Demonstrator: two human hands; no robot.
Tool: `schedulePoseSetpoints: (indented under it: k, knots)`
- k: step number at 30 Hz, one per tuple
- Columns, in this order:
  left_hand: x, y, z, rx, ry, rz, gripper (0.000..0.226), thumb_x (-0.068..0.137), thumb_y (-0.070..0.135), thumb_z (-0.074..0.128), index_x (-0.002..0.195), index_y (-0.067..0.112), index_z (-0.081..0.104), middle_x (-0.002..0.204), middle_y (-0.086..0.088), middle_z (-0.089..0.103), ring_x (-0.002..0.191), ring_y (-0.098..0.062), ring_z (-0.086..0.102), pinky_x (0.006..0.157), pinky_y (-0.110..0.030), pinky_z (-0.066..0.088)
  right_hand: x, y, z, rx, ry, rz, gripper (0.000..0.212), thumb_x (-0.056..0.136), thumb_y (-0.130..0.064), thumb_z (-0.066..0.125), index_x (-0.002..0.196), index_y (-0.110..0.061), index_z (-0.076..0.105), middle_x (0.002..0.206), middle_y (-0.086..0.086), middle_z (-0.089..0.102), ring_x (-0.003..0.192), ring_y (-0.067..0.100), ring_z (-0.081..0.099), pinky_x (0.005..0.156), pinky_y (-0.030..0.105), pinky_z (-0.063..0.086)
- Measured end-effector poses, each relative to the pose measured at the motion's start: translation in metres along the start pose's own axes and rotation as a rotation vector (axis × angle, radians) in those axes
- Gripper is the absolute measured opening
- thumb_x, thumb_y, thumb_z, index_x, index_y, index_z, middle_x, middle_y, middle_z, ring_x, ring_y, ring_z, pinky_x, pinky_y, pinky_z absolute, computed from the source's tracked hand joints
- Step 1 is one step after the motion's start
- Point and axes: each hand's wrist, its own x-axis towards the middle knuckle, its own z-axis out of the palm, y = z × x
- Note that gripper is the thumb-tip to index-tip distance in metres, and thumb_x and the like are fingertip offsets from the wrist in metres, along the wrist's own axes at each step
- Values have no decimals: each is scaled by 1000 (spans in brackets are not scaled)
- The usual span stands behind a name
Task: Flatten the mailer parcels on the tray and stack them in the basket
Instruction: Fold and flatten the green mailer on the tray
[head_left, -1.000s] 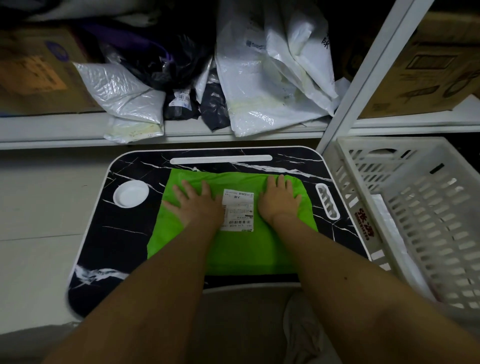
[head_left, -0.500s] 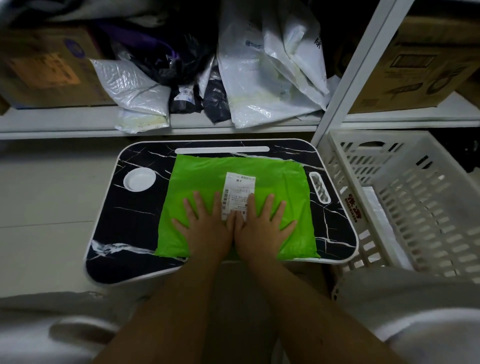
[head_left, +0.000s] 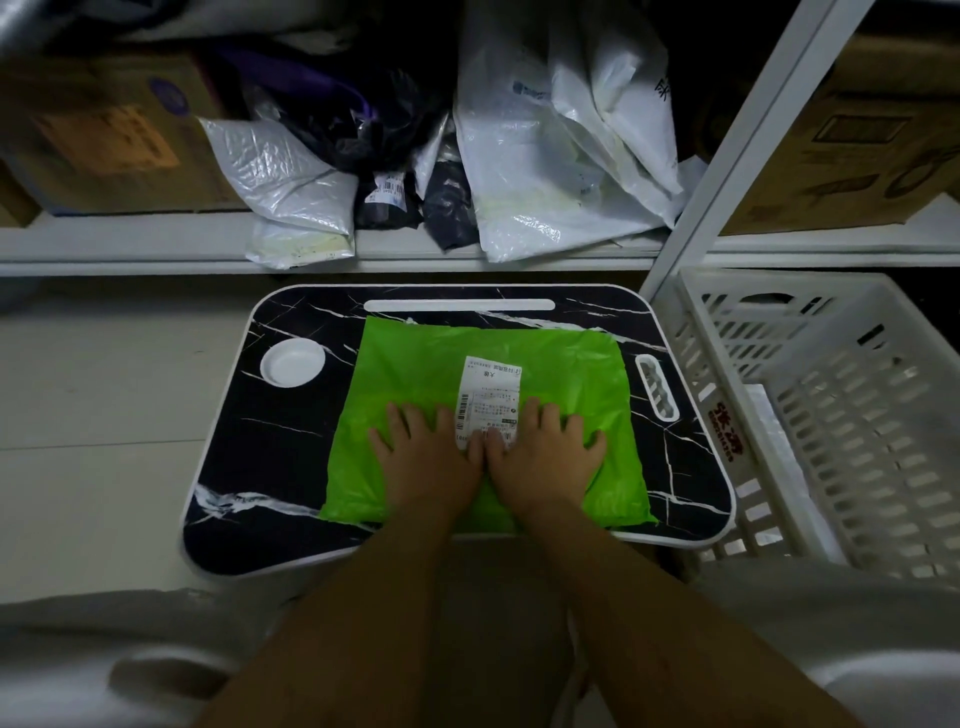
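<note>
The bright green plastic mailer parcel (head_left: 483, 415) lies flat on the black marble-patterned tray (head_left: 291, 467). Left hand (head_left: 428, 460) and right hand (head_left: 543, 457), grip spread, press its near half to squeeze out air; white slatted plastic basket (head_left: 831, 415) waits beside the tray.

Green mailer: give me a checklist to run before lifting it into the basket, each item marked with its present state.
1. Green mailer lies fully on the tray: ok.
2. Left hand and right hand press it with straight fingers: ok.
3. Mailer pressed flat: not ok, its surface shows wrinkles.
4. Hands grip the mailer for lifting: not ok, they only press.
5. Basket stands beside the tray on the right, open on top: ok.
6. Room left inside the basket: cannot tell.
</note>
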Motion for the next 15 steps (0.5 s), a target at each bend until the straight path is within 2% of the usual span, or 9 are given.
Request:
schedulePoseSetpoints:
  k: [2,3,5,7,9,11,13,15]
  knots:
    - [5,2,-5,16,12,-9,65,89,67,25,132,21,40,144,-16,34,141,-37,18,111,-61,14,8,7,-4,-31,24,-22,61,90,-65,27,132,-24,48,128,1,48,124,25,39,108,60,16]
    - [7,4,-7,24,22,-15,67,88,70,26,130,21,41,139,-14,38,137,-36,24,109,-62,18,11,10,-5,-28,18,-14,59,89,-66,27,129,-28,49,130,2,46,128,26,36,108,63,14]
    - [17,8,-11,40,30,-35,70,85,73,25,131,22,40,132,-11,40,127,-32,34,102,-62,28,17,13,-7,9,-37,26,60,88,-69,27,133,-33,44,145,6,36,142,34,20,108,69,8]
    - [29,9,-14,73,-3,-60,73,84,75,22,138,27,34,132,-10,37,123,-29,35,97,-60,32,23,13,-7,31,-126,45,68,87,-74,24,142,-34,34,158,7,19,146,41,5,108,71,6]
    - [37,8,-15,128,-31,-78,73,84,75,18,139,30,35,136,-11,35,127,-30,31,98,-61,29,28,13,-7,28,-196,47,75,85,-77,21,147,-34,27,161,8,13,145,44,7,108,70,10]
    - [42,10,-15,203,-40,-43,74,86,73,14,141,28,37,145,-13,28,135,-35,23,105,-64,19,37,15,-9,18,-247,62,78,84,-79,19,149,-36,22,161,10,10,144,44,9,108,68,13]
    - [47,12,-14,200,-80,7,77,87,72,11,148,28,25,158,-11,8,144,-39,2,108,-68,7,49,18,-12,-2,-298,71,78,84,-81,17,150,-40,15,162,13,4,145,44,5,108,69,12]
    - [54,12,-15,129,-154,-5,80,85,76,11,151,31,12,160,-8,-7,143,-43,-9,106,-72,2,60,19,-15,-8,-337,81,77,84,-81,16,151,-44,10,161,15,-1,145,45,0,108,70,11]
